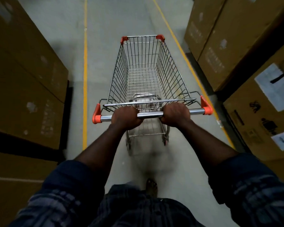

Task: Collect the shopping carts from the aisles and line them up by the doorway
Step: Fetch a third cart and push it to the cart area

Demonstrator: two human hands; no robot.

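Observation:
An empty wire shopping cart with orange corner caps stands in front of me in the aisle, pointing away. Its chrome handle bar runs across the near end. My left hand grips the bar left of centre. My right hand grips it right of centre. Both fists are curled fully round the bar. The cart's rear wheels show blurred below the basket.
Stacked cardboard boxes line the left side, and more boxes on dark racking line the right. Yellow floor lines edge the grey concrete aisle, which runs straight ahead. One shoe shows below.

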